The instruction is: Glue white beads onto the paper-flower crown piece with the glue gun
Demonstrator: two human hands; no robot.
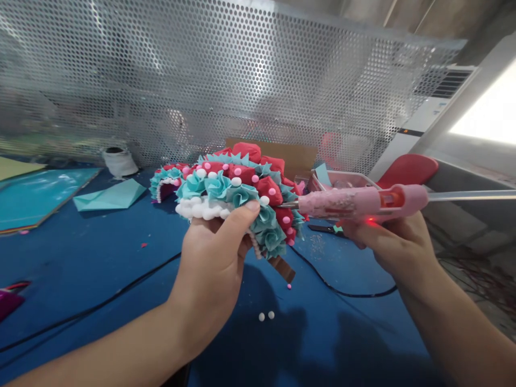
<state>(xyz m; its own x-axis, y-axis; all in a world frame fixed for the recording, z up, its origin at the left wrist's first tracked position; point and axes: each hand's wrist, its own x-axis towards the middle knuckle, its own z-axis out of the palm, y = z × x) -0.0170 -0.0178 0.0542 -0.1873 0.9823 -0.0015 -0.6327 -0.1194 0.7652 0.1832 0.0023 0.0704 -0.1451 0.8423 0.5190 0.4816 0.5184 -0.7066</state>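
Note:
My left hand (220,252) grips a paper-flower craft (242,185) covered in red and teal paper blooms, with pink and white balls and a white pompom edge. Its thumb presses on the teal flowers at the front. My right hand (397,242) is wrapped round a pink glue gun (342,203) with a red light lit and a clear glue stick coming out of its rear. The metal nozzle points left and meets the craft's right side, beside a red bloom; whether it touches I cannot tell. A brown strip (282,269) sticks out below the craft.
On the blue table (161,322) lie two white balls (266,316), a black cable (342,294), a cutter knife (322,229) and folded teal paper (110,195). A white roll (120,161) and a pink tray (350,178) stand farther back, before a perforated metal screen (226,70).

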